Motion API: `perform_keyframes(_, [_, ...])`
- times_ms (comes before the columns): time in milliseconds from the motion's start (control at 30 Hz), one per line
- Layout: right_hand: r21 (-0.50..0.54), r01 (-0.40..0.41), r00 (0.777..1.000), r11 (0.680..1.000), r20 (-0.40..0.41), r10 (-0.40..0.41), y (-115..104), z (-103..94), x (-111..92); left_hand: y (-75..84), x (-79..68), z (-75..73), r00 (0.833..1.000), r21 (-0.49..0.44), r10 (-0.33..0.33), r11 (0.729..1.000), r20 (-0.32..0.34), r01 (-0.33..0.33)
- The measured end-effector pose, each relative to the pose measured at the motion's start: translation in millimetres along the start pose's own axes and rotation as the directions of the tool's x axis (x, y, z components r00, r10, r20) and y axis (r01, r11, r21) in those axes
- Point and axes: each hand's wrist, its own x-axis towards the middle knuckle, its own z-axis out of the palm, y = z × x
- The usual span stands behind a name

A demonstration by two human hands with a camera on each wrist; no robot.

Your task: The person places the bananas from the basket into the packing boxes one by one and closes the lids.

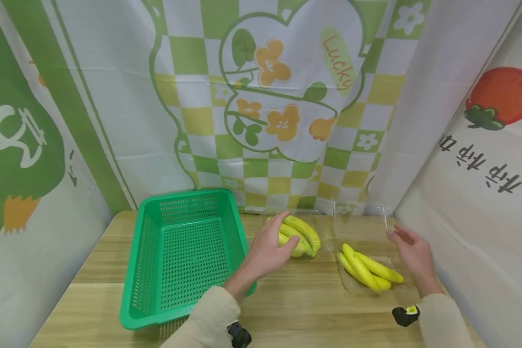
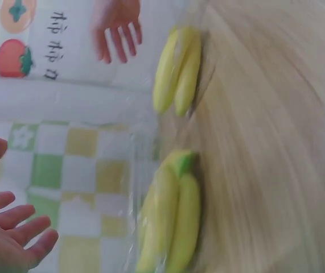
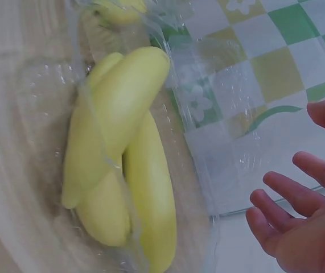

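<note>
Several yellow bananas [image 1: 365,270] lie in a clear plastic box on the right, its transparent lid [image 1: 360,221] raised at the back. My right hand [image 1: 414,256] hovers at the right side of that lid; the right wrist view shows its fingers spread with nothing between them. A second bunch of bananas [image 1: 305,232], with a green stem end, sits in clear plastic to the left. Over this bunch is my left hand [image 1: 269,249], partly covering it in the head view. Its fingers [image 2: 23,224] are extended and apart from the bananas in the left wrist view.
A green plastic basket [image 1: 239,232] with perforated walls stands on the left of the wooden table [image 1: 304,314], close to my left forearm. Patterned cloth [image 1: 261,174] hangs behind the table, and printed sheets rise along both sides.
</note>
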Motion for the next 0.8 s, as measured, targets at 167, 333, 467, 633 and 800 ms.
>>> perform_keyframes(167, [-0.003,-0.025,0.997,1.000,0.078,0.025,4,-6.8,22,4.8,26.5,35.4,0.996,-0.131,-0.070,0.988,0.064,0.078])
perform_keyframes(333, [0.017,-0.072,0.988,0.997,0.140,0.069,9,-9.9,46,3.4,46.5,64.8,0.988,-0.203,-0.117,0.970,0.097,0.134])
perform_keyframes(467, [0.029,-0.105,0.976,0.994,0.196,0.097,10,-11.4,59,0.0,58.0,85.6,0.982,-0.271,-0.157,0.946,0.104,0.180])
perform_keyframes(633, [0.015,-0.105,0.961,0.994,0.259,0.098,13,-11.4,70,-3.2,68.2,107.9,0.971,-0.376,-0.216,0.895,0.103,0.239])
perform_keyframes(800, [0.006,-0.118,0.949,0.993,0.296,0.111,18,-10.0,76,-3.5,73.2,121.4,0.970,-0.462,-0.207,0.854,0.126,0.242])
